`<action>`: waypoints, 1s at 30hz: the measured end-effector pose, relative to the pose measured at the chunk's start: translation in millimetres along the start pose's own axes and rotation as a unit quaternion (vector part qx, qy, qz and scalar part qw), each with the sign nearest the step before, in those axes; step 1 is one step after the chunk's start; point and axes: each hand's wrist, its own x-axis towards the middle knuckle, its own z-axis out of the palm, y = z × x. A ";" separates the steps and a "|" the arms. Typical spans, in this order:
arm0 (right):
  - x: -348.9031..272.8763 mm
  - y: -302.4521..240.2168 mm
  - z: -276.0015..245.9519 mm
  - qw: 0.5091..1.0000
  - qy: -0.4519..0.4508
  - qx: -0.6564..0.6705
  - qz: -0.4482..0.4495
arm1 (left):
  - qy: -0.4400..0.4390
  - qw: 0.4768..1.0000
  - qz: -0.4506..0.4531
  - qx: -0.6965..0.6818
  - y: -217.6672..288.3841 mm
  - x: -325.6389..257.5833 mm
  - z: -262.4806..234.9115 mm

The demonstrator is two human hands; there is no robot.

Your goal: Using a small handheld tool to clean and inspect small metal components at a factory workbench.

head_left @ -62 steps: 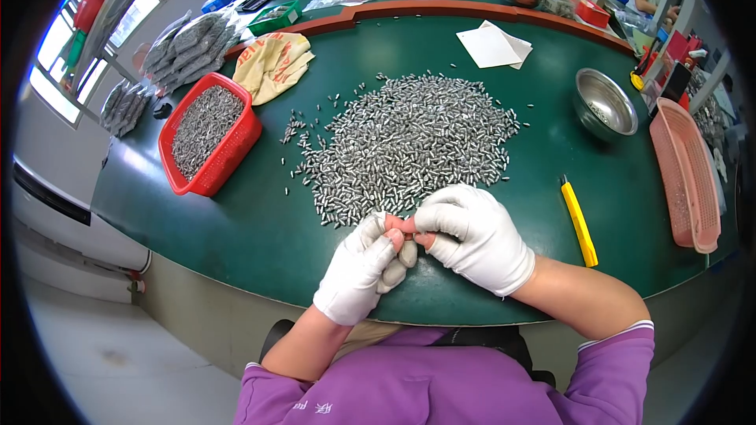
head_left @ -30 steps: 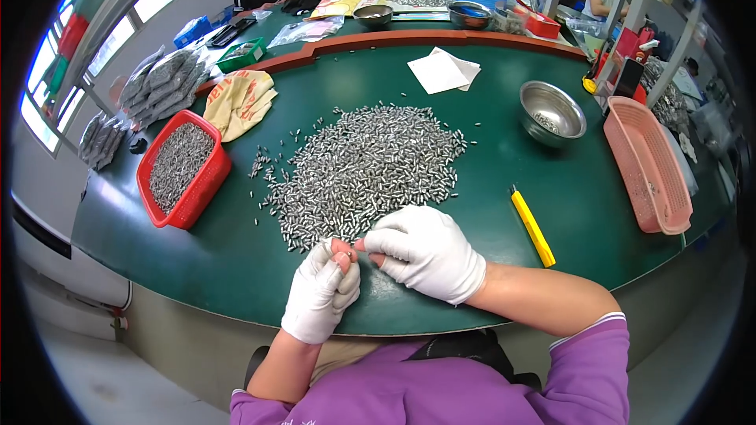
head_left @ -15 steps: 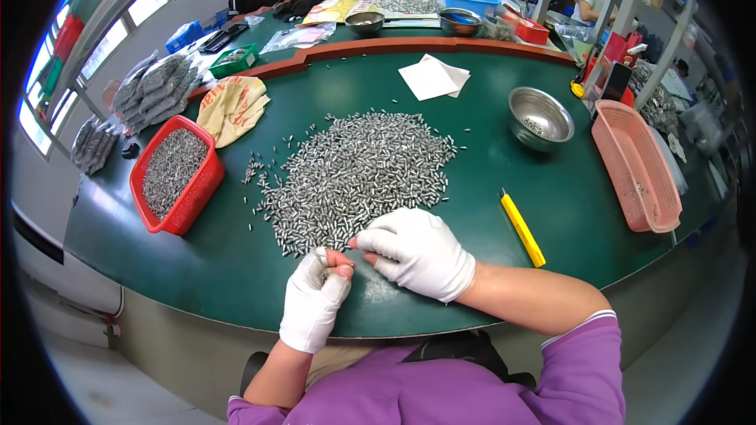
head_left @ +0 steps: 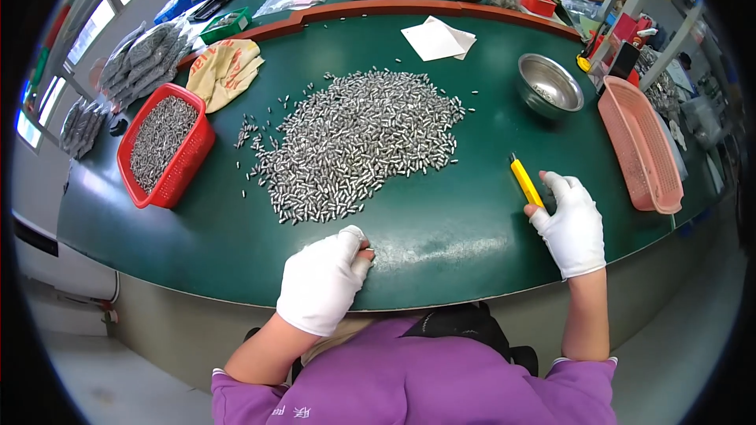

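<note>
A broad heap of small silver metal pieces (head_left: 354,142), bullet-shaped, lies on the green table. In front of its near edge is my left hand (head_left: 324,277) in a white glove with bare fingertips, closed; a small metal glint shows at the fingertips, mostly hidden. To the right, my right hand (head_left: 573,224), gloved the same way, reaches over the near end of a yellow utility knife (head_left: 525,181) lying on the table. Thumb and forefinger are apart, on either side of the knife's handle, whose end is hidden by the hand.
A red basket (head_left: 206,149) of metal pieces stands left, beside a crumpled cloth bag (head_left: 224,75). Right are a steel bowl (head_left: 551,83) and a pink basket (head_left: 639,142). White papers (head_left: 437,39) lie near the brown raised edge (head_left: 378,8). Other people sit beyond.
My right hand has left the left hand and moved right to the knife, its fingers spreading. My left hand has turned, its back now showing. The view has tilted downward.
</note>
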 end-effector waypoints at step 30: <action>46.7 -73.6 37.9 0.917 -0.119 0.311 -0.222 | -0.080 0.987 0.133 0.028 9.8 26.6 11.3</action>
